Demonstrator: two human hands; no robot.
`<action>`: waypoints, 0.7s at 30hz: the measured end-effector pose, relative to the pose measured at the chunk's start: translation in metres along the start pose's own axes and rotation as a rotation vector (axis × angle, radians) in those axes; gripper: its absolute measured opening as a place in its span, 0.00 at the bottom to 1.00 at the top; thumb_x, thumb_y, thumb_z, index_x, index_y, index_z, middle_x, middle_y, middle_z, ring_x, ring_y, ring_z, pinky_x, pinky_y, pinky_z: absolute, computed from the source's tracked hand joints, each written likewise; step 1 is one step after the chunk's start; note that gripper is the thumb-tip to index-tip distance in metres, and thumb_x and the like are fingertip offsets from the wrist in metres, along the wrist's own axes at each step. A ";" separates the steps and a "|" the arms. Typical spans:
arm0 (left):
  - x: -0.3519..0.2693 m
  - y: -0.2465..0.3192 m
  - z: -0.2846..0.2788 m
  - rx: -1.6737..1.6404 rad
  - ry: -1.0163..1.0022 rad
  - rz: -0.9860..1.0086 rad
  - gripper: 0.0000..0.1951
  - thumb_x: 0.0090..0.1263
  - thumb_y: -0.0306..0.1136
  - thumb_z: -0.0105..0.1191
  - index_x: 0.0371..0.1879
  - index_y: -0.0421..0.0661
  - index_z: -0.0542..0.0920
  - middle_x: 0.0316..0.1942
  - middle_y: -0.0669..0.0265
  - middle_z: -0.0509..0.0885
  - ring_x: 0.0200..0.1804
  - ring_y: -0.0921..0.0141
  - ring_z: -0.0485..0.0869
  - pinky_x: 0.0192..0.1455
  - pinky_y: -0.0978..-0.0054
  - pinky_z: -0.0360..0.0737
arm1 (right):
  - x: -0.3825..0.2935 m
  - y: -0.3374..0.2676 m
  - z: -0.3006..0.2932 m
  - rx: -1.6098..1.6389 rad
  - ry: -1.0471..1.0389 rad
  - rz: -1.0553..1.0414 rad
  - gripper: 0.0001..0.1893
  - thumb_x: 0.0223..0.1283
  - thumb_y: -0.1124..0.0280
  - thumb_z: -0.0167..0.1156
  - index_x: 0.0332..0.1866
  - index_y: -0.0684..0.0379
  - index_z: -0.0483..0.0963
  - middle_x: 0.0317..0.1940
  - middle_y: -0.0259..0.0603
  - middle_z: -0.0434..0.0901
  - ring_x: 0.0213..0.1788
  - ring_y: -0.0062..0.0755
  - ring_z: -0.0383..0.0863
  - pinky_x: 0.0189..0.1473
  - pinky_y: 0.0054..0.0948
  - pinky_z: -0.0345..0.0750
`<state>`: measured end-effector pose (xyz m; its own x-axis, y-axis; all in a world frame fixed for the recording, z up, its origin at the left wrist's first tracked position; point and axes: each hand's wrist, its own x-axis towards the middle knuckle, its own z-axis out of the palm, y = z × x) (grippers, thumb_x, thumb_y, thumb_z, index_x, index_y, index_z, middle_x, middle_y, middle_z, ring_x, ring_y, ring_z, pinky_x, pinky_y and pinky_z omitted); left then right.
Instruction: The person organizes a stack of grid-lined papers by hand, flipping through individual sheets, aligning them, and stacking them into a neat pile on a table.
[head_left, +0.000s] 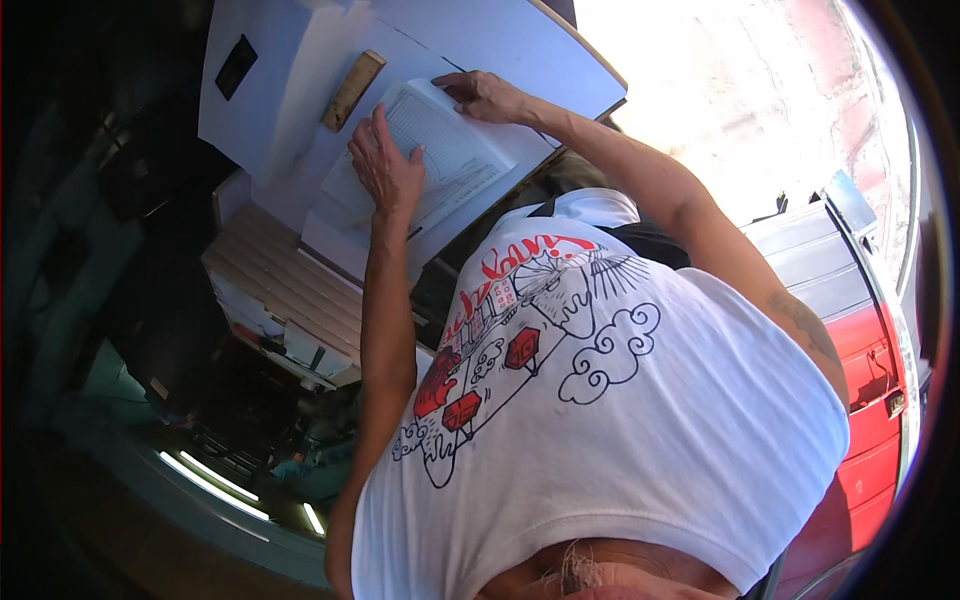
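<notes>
A stack of printed sheets (457, 157) with a grid or table on it lies on a white tabletop (517, 45). My left hand (386, 165) rests on the left part of the sheets with its fingers spread, thumb pointing right. At their upper right corner, my right hand (484, 97) has bent fingers touching the paper edge; whether it pinches a sheet cannot be made out. A dark, thin object (415, 233), perhaps a pen, shows below my left wrist. Just above my left hand lies a small wooden block (354, 90).
To the left rises a white box-like panel (289, 82) with a dark rectangular opening or plate (236, 67). Stacked boards (281, 266) sit below the tabletop on the left. A red and grey slatted structure (862, 352) stands at the right, by bright ground.
</notes>
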<state>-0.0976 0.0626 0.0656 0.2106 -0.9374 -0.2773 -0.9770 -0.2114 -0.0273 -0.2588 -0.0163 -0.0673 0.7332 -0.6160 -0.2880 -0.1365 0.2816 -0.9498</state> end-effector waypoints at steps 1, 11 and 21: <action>0.014 -0.005 -0.003 0.006 -0.004 0.003 0.42 0.53 0.29 0.72 0.69 0.46 0.63 0.62 0.48 0.68 0.61 0.47 0.74 0.65 0.57 0.72 | 0.000 0.001 -0.001 0.007 0.002 0.000 0.32 0.52 0.84 0.54 0.68 0.66 0.68 0.59 0.58 0.78 0.61 0.48 0.79 0.68 0.37 0.73; 0.096 -0.025 0.004 -0.407 -0.583 0.160 0.39 0.50 0.31 0.74 0.66 0.49 0.72 0.58 0.55 0.81 0.59 0.56 0.80 0.62 0.62 0.76 | -0.001 0.003 -0.003 0.156 0.003 0.019 0.29 0.50 0.86 0.57 0.64 0.69 0.71 0.55 0.56 0.80 0.58 0.43 0.81 0.66 0.34 0.75; 0.056 -0.029 0.003 -0.499 -0.325 0.155 0.28 0.53 0.27 0.71 0.57 0.43 0.79 0.51 0.53 0.84 0.54 0.55 0.83 0.56 0.64 0.78 | 0.000 0.008 0.006 0.225 -0.003 0.030 0.28 0.51 0.85 0.58 0.63 0.73 0.70 0.56 0.56 0.79 0.59 0.42 0.80 0.66 0.34 0.74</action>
<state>-0.0578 0.0168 0.0476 -0.0300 -0.8519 -0.5228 -0.8455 -0.2573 0.4678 -0.2561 -0.0100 -0.0737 0.7332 -0.6027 -0.3148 -0.0062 0.4570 -0.8894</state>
